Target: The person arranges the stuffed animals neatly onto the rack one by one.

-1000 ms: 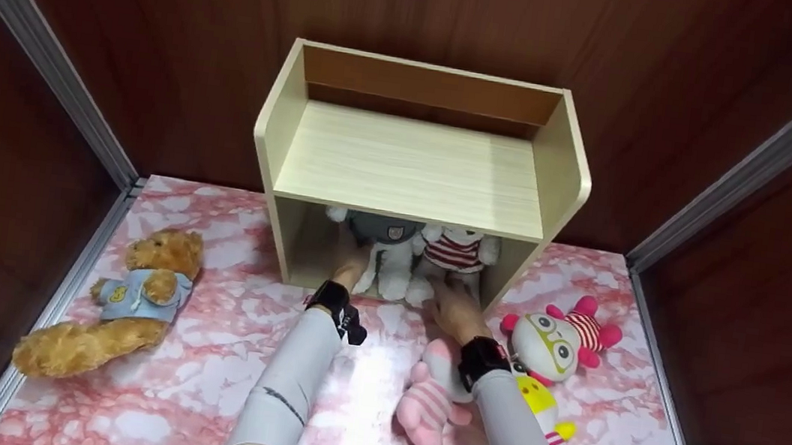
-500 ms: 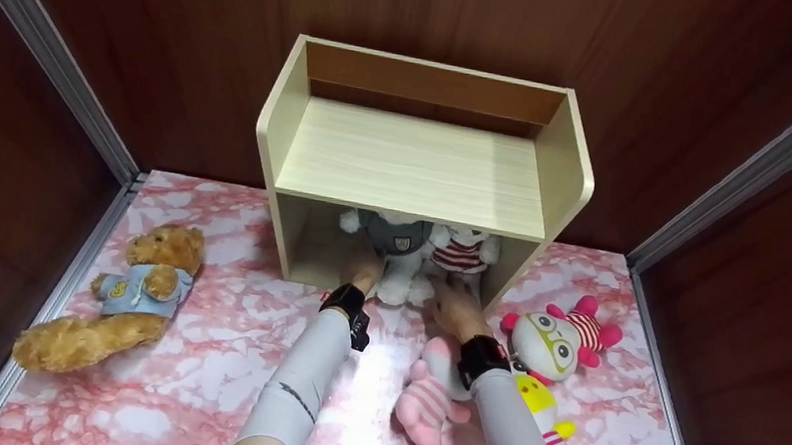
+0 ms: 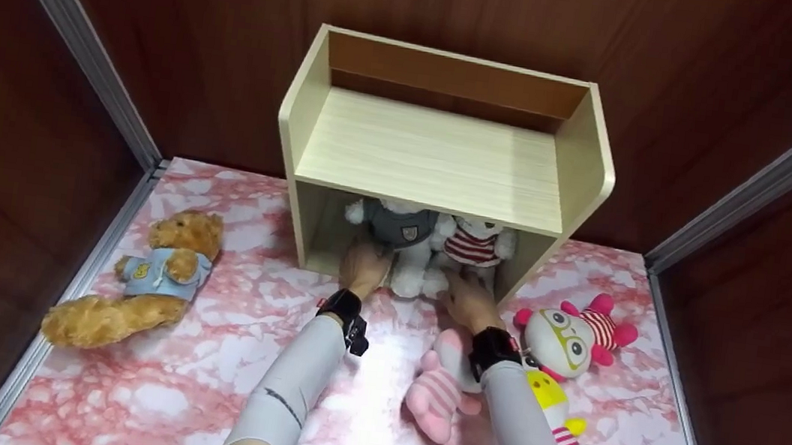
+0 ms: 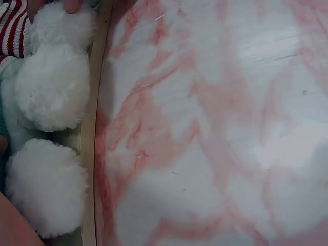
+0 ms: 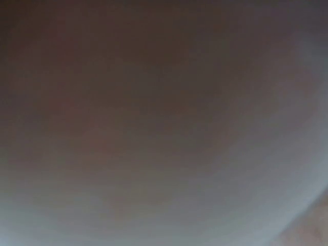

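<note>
In the head view, two white plush toys sit side by side in the lower compartment of a pale wooden shelf (image 3: 434, 155). The left plush toy in a dark grey top (image 3: 399, 224) has my left hand (image 3: 364, 268) against its side and leg; most of those fingers are hidden. My right hand (image 3: 469, 303) holds a leg of the plush toy in a red-and-white striped top (image 3: 470, 247). Fluffy white feet (image 4: 47, 187) line up by the compartment's front edge in the left wrist view, with right fingertips (image 4: 72, 5) on the farthest one. The right wrist view is a dark blur.
A brown teddy bear (image 3: 168, 266) in a blue hoodie lies at left. Under my right forearm is a pink striped plush (image 3: 439, 394). A pink doll with glasses (image 3: 563, 341) and a yellow doll (image 3: 569, 440) lie at right. Dark panels (image 3: 11, 220) enclose the marbled surface.
The plush in the grey top shifted right and slightly forward, my left hand moving with it, then changed little. My right hand stays at the striped-top plush. The head view has turned slightly.
</note>
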A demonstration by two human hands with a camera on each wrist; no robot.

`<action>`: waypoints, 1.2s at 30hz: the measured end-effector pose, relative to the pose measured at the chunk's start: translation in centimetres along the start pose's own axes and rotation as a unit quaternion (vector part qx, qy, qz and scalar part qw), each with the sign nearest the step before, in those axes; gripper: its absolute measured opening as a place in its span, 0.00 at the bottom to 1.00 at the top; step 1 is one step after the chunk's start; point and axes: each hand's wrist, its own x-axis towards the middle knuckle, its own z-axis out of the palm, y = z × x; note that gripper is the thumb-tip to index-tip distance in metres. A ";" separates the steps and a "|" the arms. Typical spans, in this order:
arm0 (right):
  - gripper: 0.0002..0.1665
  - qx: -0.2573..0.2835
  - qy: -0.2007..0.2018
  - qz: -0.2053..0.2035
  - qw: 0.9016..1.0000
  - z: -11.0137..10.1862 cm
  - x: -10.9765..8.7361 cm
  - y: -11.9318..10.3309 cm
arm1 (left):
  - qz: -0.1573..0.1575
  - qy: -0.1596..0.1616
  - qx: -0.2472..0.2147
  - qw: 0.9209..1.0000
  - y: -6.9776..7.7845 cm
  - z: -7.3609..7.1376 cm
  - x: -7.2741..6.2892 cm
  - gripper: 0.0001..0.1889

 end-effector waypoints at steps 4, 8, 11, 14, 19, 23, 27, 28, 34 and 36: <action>0.29 -0.004 -0.012 0.002 1.000 -0.3 -0.1 -0.1 | 0.017 -0.002 -0.003 1.000 -0.1 -0.9 -0.7 0.35; 0.30 -0.012 -0.028 0.007 1.000 -0.2 0.2 0.0 | 0.035 0.000 -0.003 0.999 -0.7 -1.6 -1.5 0.33; 0.31 -0.009 -0.039 0.012 0.999 -0.1 0.5 0.0 | 0.069 0.006 -0.016 0.997 -1.5 -2.3 -2.7 0.31; 0.32 -0.001 -0.045 0.013 0.999 0.0 0.7 0.1 | 0.109 0.019 -0.032 0.993 -2.7 -3.0 -4.3 0.30; 0.35 0.018 -0.052 0.021 0.998 0.1 0.7 0.2 | 0.178 0.047 -0.046 0.982 -4.5 -3.9 -6.8 0.32; 0.38 0.045 -0.059 0.026 0.997 -0.1 0.6 0.3 | 0.216 0.060 -0.057 0.973 -5.3 -5.1 -8.2 0.31; 0.40 0.064 -0.069 0.029 0.995 -0.3 0.5 0.5 | 0.210 0.057 -0.050 0.975 -5.8 -7.2 -9.1 0.31; 0.40 0.067 -0.071 0.029 0.995 -0.3 0.5 0.5 | 0.205 0.056 -0.047 0.976 -6.0 -7.8 -9.2 0.31; 0.36 0.098 -0.048 0.016 0.994 -0.6 0.0 0.5 | 0.187 0.070 -0.043 0.979 -7.5 -11.7 -9.8 0.30; 0.35 0.100 -0.023 0.000 0.995 -0.6 -0.1 0.3 | 0.189 0.080 -0.042 0.978 -8.2 -12.8 -10.1 0.30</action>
